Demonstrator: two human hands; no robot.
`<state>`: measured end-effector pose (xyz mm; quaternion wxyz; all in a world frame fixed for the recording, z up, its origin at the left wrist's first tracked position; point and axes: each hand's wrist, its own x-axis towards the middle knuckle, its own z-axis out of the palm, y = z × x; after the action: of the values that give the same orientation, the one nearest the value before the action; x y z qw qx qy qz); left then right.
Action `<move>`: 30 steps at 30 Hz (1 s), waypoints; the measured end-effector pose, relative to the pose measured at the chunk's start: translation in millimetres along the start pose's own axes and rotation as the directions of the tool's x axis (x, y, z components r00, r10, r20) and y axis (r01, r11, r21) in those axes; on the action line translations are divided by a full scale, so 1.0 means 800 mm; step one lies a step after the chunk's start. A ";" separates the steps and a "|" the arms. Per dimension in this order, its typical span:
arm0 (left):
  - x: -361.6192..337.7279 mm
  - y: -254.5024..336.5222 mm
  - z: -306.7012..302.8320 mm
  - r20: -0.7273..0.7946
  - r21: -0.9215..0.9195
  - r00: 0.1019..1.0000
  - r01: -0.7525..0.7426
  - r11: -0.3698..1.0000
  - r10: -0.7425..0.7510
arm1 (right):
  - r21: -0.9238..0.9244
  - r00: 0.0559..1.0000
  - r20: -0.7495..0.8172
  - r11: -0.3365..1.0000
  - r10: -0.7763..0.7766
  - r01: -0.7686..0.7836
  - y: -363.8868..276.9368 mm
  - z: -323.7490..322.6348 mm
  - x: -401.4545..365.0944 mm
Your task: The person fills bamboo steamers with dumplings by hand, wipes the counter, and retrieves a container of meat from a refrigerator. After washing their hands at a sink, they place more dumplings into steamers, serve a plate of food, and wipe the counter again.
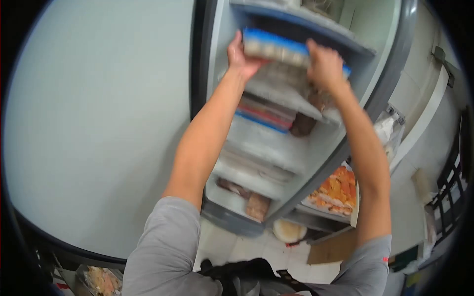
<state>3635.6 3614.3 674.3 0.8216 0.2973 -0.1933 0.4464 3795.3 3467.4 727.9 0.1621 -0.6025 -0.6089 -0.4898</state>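
Observation:
A clear plastic box with a blue lid [276, 40] is held level at an upper shelf of an upright freezer. Pale, roundish contents show through its side, blurred by motion. My left hand [243, 60] grips the left end, thumb up along the side and fingers partly beneath. At the right part, my right hand [326, 65] is closed over the lid and front edge. Just below, a frosted shelf [281, 93] carries brownish bags, partly hidden by my right hand and wrist.
The freezer door [98, 113] stands wide at my left. Lower shelves hold a flat red-and-blue pack [264, 116], a dark package [302, 125] and a brown-pink packet [257, 206]. Right of the freezer are a tray of orange food [338, 190], a round pale container [289, 230] and a cardboard box [332, 249].

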 end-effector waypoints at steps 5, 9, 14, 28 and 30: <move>-0.188 -0.093 -0.049 0.240 0.075 0.970 -0.048 0.996 0.029 | -0.079 0.997 0.067 0.996 -0.044 0.049 0.030 0.033 0.094; -0.406 -0.209 -0.168 -0.206 0.095 0.785 0.610 0.787 -0.584 | -0.143 0.985 0.174 0.989 -0.017 0.043 0.005 0.069 0.105; -0.541 -0.304 -0.286 -0.613 0.160 0.555 0.785 0.599 -0.563 | 0.278 0.975 0.156 0.954 -0.161 0.113 -0.003 0.149 0.105; -0.280 -0.250 -0.385 -0.914 0.293 0.388 0.431 0.853 0.118 | 0.233 0.075 0.948 -0.513 0.309 -0.826 -0.187 0.263 -0.440; -0.280 -0.264 -0.405 -0.903 0.339 0.381 0.346 0.875 0.199 | 0.221 0.018 0.959 -0.710 0.282 -0.668 -0.175 0.326 -0.456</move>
<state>3713.8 3600.5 234.6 0.7067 0.1995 0.4258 0.5287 3853.4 3493.1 262.7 0.6719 -0.6006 -0.1302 0.4133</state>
